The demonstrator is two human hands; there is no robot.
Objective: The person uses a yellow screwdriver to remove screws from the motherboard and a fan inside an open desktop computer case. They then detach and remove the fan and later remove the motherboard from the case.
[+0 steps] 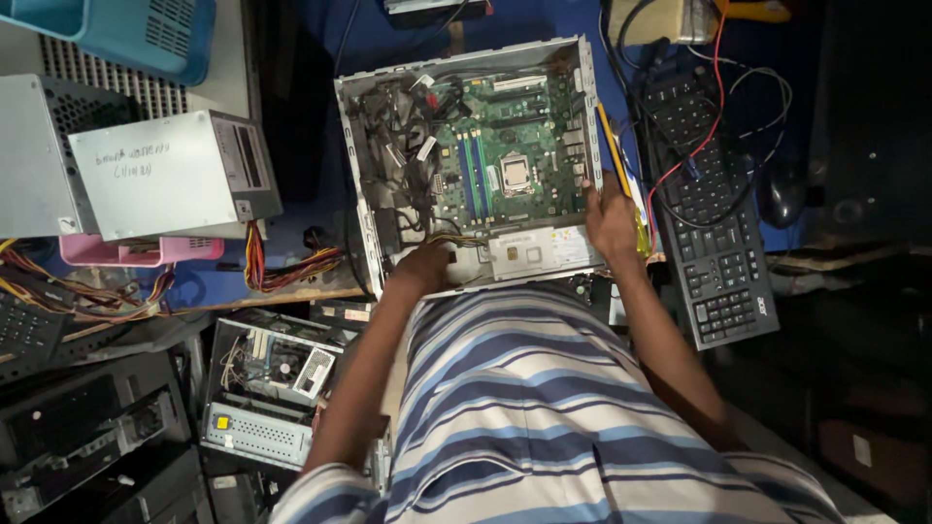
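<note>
An open desktop computer case [361, 175] lies flat on a blue table, showing its green motherboard [505, 155] and a tangle of black cables [393, 136]. My left hand [425, 264] is inside the case's near left corner, beside yellow and black wires [456, 239]; its fingers are hidden. My right hand [610, 218] clasps the case's right wall near the front, one finger stretched along the rim. A silver drive unit [529, 252] sits between the two hands. A yellow pencil [612, 141] lies just outside the right wall.
A black keyboard [718, 243] with red and black leads and a mouse [782, 194] are on the right. On the left are a grey power supply [165, 175] with coloured wires, a pink tray [126, 252] and a blue basket [126, 29]. More opened cases [272, 388] stand below.
</note>
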